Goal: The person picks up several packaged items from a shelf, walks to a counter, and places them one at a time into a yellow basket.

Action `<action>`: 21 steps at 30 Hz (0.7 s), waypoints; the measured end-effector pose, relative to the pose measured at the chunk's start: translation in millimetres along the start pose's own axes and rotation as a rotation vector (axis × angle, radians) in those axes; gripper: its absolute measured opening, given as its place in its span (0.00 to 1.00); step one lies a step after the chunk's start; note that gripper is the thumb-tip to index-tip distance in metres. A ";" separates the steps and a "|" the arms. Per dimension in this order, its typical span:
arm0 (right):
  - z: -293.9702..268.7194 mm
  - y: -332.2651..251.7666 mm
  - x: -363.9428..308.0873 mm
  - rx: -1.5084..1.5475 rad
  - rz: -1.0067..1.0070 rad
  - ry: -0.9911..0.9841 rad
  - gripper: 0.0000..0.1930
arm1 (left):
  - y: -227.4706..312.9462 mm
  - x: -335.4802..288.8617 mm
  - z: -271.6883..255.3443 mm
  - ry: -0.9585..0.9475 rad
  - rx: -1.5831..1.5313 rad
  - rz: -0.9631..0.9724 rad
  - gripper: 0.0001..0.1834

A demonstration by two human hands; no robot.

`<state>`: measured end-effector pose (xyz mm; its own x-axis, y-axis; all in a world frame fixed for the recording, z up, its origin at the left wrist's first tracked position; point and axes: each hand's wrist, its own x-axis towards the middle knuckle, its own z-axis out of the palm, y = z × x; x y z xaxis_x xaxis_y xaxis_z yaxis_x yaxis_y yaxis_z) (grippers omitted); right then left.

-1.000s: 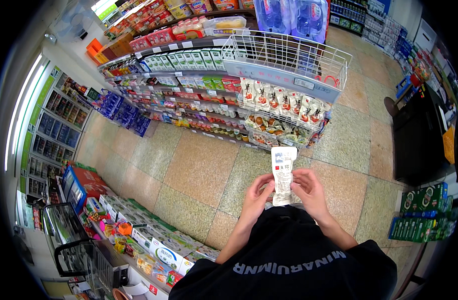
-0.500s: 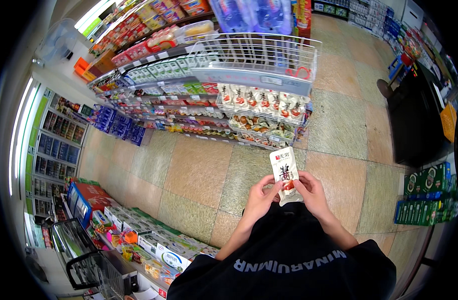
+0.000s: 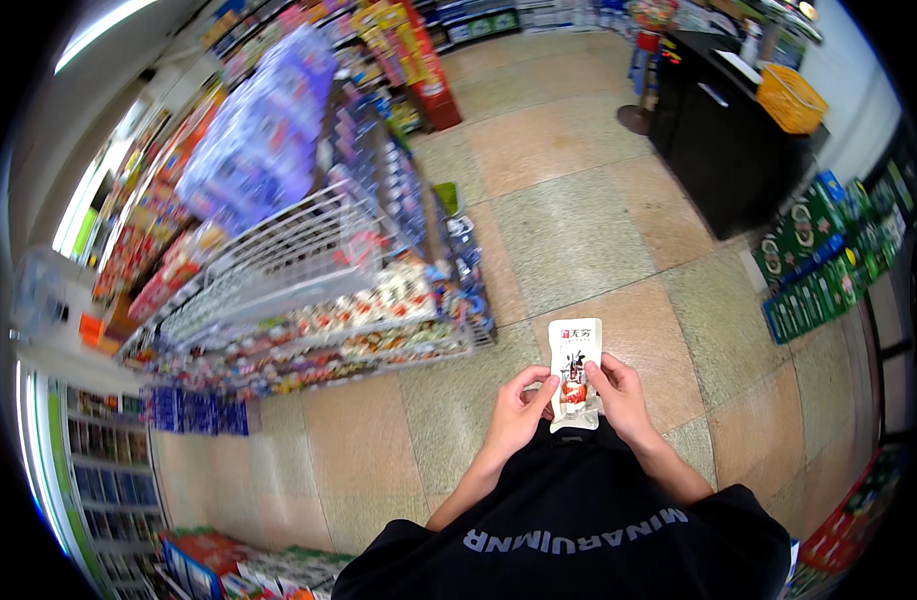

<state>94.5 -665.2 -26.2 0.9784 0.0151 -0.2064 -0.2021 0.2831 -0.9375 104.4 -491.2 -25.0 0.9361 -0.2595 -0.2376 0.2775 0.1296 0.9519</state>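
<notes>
A small white snack pouch (image 3: 575, 350), with dark lettering and a reddish picture of food on its front, is held upright before my chest. My left hand (image 3: 520, 408) pinches its left edge between thumb and fingers. On the opposite edge, my right hand (image 3: 624, 398) grips it the same way. Both thumbs lie against the front, and the fingers behind the pouch are mostly hidden. Similar pale pouches (image 3: 379, 300) fill a rack on the shelf end to my left.
A stocked shelf unit with a white wire basket (image 3: 289, 235) stands at left. Purple wrapped packs (image 3: 269, 135) sit on top. At right are a black counter (image 3: 714, 140) with a yellow basket (image 3: 791, 98) and stacked green cartons (image 3: 829, 255). Tiled floor (image 3: 569, 235) runs between.
My view has turned to the right, so the shelf has swung left and the counter shows more fully. Both hands still hold the pouch, now slightly lower and straighter in the picture.
</notes>
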 end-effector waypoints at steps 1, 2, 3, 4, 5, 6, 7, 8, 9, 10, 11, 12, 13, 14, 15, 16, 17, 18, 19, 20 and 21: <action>-13.4 -3.7 -1.4 0.006 -0.028 0.050 0.11 | -2.6 11.6 13.7 -0.042 0.008 -0.003 0.10; -28.8 -7.5 -1.1 0.011 -0.044 0.089 0.11 | -6.3 23.5 27.9 -0.077 0.016 -0.001 0.10; -44.7 -9.8 -2.4 0.014 -0.045 0.134 0.11 | -10.4 33.2 42.4 -0.112 0.021 -0.005 0.10; -59.4 -12.4 -3.3 0.018 -0.047 0.176 0.11 | -11.2 41.6 57.4 -0.151 0.028 -0.013 0.10; -71.9 -14.6 -4.4 0.024 -0.058 0.214 0.11 | -10.7 49.1 72.4 -0.172 0.044 -0.012 0.10; -83.0 -17.9 -5.9 0.028 -0.087 0.267 0.11 | -10.2 57.1 87.3 -0.194 0.058 -0.009 0.10; -93.3 -19.6 -7.1 0.034 -0.113 0.315 0.11 | -11.9 64.0 99.2 -0.228 0.064 -0.015 0.10; -104.8 -19.6 -9.8 0.038 -0.122 0.348 0.11 | -14.5 69.7 109.8 -0.257 0.097 -0.039 0.11; -117.1 -18.2 -11.0 0.022 -0.108 0.382 0.10 | -17.5 77.3 119.3 -0.284 0.132 -0.054 0.11; -126.7 -21.5 -10.8 0.006 -0.093 0.418 0.10 | -19.8 85.1 128.6 -0.315 0.139 -0.054 0.11; -130.4 -30.0 -10.9 0.050 -0.094 0.475 0.10 | -22.7 93.2 136.9 -0.346 0.105 -0.084 0.11; -140.4 -25.0 -9.3 0.054 -0.104 0.503 0.10 | -27.9 101.7 144.4 -0.375 0.070 -0.119 0.10; -151.5 -17.5 -9.3 0.054 -0.099 0.527 0.09 | -29.7 111.6 153.2 -0.424 0.072 -0.123 0.10; -161.6 -14.9 -8.0 0.053 -0.093 0.549 0.09 | -33.6 122.8 161.7 -0.458 0.078 -0.132 0.10; -164.8 -20.3 -3.6 0.137 -0.108 0.580 0.09 | -39.4 134.8 167.5 -0.495 0.079 -0.139 0.10; -172.7 -19.9 0.3 0.140 -0.113 0.603 0.09 | -44.5 146.7 172.9 -0.530 0.080 -0.145 0.09; -180.1 -17.5 4.3 0.182 -0.115 0.630 0.09 | -47.9 158.3 178.1 -0.575 0.100 -0.175 0.10; -190.0 -19.3 12.1 0.219 -0.129 0.652 0.09 | -47.6 170.2 187.8 -0.597 0.102 -0.168 0.10; -198.5 -25.9 19.8 0.257 -0.128 0.676 0.09 | -46.1 181.1 198.2 -0.609 0.079 -0.175 0.09; -207.6 -31.6 29.9 0.255 -0.143 0.689 0.09 | -44.3 193.6 208.2 -0.620 0.057 -0.182 0.10; -216.9 -37.4 41.0 0.296 -0.139 0.697 0.10 | -39.7 207.3 216.3 -0.622 0.079 -0.182 0.10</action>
<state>132.6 -883.2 -60.3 0.7200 -0.6193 -0.3133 0.0364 0.4845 -0.8740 240.6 -757.1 -70.2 0.5689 -0.7793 -0.2628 0.3810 -0.0335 0.9240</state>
